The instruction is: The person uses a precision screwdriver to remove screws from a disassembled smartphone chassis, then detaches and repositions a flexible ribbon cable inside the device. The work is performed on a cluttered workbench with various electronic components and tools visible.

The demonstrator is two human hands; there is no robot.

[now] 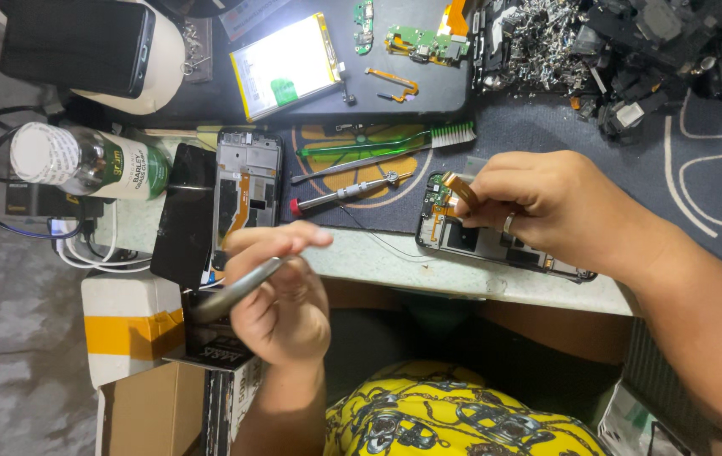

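Orange ribbon cable (460, 189) pinched in right hand (547, 207) over opened phone (496, 241), grey tool (238, 290) in left hand (280, 300): might tear if tugged hard

Right hand (559, 207) covers part of the open phone (496, 245); its fingertips hide where the orange strip (460, 189) joins. Grey tool (238, 290) in left hand (285, 295) blurred, tip can't be told. Parts pile (614, 51) cut off at top edge, bits too small to ID.
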